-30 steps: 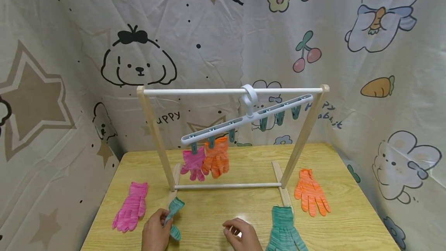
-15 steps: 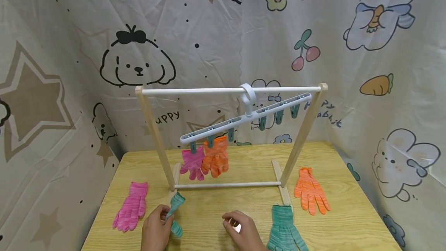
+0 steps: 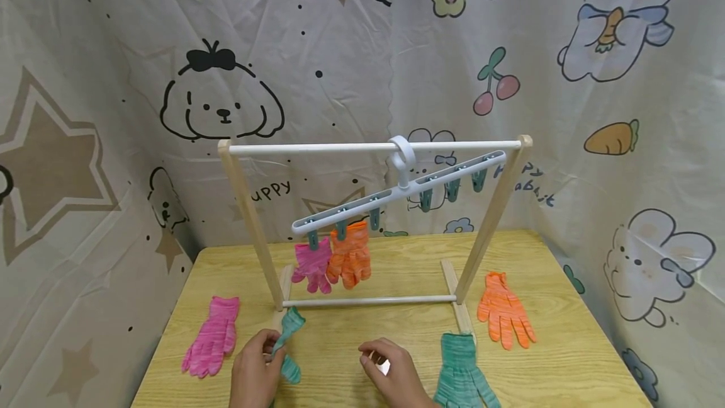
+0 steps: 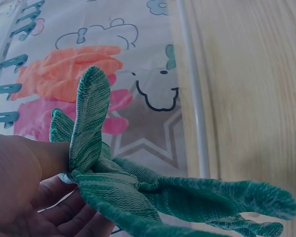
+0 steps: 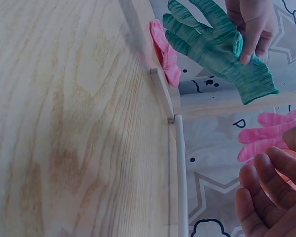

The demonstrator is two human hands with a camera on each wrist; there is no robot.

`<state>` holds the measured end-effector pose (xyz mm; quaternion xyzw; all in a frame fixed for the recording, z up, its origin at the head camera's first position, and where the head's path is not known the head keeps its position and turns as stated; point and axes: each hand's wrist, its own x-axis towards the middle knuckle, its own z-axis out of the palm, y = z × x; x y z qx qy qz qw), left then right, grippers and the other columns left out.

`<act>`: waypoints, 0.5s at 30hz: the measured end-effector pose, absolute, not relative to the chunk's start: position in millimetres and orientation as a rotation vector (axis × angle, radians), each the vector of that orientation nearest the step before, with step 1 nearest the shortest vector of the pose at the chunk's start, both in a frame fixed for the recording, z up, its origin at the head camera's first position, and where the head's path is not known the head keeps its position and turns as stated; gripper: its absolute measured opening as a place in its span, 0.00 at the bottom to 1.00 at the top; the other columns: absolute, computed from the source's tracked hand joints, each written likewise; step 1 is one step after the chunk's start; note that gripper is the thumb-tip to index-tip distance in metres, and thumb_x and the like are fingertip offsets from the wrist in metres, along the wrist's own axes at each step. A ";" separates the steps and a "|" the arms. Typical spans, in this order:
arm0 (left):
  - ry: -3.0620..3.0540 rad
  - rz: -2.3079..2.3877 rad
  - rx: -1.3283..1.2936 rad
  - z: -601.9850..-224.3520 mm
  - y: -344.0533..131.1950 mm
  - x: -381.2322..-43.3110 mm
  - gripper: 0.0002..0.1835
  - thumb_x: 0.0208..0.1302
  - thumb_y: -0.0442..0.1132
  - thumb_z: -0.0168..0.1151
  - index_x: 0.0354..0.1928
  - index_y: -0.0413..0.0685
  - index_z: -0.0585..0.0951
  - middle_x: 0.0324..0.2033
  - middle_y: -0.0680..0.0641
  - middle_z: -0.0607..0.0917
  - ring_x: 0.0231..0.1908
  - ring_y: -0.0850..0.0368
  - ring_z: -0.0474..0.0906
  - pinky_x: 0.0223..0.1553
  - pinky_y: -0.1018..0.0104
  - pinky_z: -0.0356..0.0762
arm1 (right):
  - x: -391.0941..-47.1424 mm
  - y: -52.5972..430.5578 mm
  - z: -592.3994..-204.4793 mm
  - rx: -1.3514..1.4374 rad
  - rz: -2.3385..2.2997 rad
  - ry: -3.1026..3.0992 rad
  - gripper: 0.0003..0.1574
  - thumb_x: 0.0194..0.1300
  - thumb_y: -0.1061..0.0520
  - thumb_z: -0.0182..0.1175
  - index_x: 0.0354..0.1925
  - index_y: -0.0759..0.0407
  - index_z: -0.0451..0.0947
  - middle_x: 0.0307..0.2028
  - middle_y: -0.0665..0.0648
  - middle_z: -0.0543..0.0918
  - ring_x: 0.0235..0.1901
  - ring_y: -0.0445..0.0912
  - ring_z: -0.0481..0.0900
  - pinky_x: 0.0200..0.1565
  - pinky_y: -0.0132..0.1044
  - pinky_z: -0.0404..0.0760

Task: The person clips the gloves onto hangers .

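Observation:
My left hand (image 3: 256, 367) pinches a green knit glove (image 4: 113, 192) near its thumb, holding it up over the table's front left. In the right wrist view the same glove (image 5: 222, 59) dangles with its fingers hanging down from the grip. My right hand (image 3: 393, 370) holds nothing; its fingers are loosely bent in the air between the left hand and a second green glove (image 3: 461, 367) on the table. Beyond the hands, a white clip hanger (image 3: 399, 191) tilts down to the left. Its clips carry a pink glove (image 3: 313, 266) and an orange glove (image 3: 349, 257).
A wooden rack with a white top rod (image 3: 317, 148) and lower rod (image 3: 368, 301) stands on the table (image 3: 340, 345). Another pink glove (image 3: 212, 335) lies at left, another orange glove (image 3: 504, 310) at right. Three green clips on the hanger's right half, such as one clip (image 3: 452, 190), hold nothing.
The left hand has risen slightly and moved a little forward with the green glove. The right hand has lifted slightly forward, still holding nothing. The gloves on the hanger stay put.

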<state>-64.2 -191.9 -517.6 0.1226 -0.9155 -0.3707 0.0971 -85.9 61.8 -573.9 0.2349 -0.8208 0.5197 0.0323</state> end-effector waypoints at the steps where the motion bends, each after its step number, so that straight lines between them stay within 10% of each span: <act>1: -2.707 -1.106 0.355 -516.6 -191.3 -64.0 0.09 0.53 0.33 0.65 0.38 0.42 0.81 0.28 0.50 0.81 0.32 0.60 0.77 0.33 0.66 0.79 | -85.9 61.9 -573.3 0.724 1.597 -2.523 0.16 0.68 0.45 0.51 0.41 0.51 0.81 0.31 0.43 0.81 0.29 0.32 0.75 0.30 0.36 0.80; 15: -2.667 -1.134 0.298 -504.7 -180.7 -63.1 0.08 0.52 0.34 0.67 0.36 0.44 0.81 0.28 0.51 0.82 0.32 0.60 0.78 0.32 0.69 0.79 | -84.4 62.1 -549.5 0.733 1.556 -2.475 0.10 0.67 0.53 0.55 0.41 0.54 0.81 0.31 0.49 0.82 0.29 0.36 0.75 0.30 0.40 0.81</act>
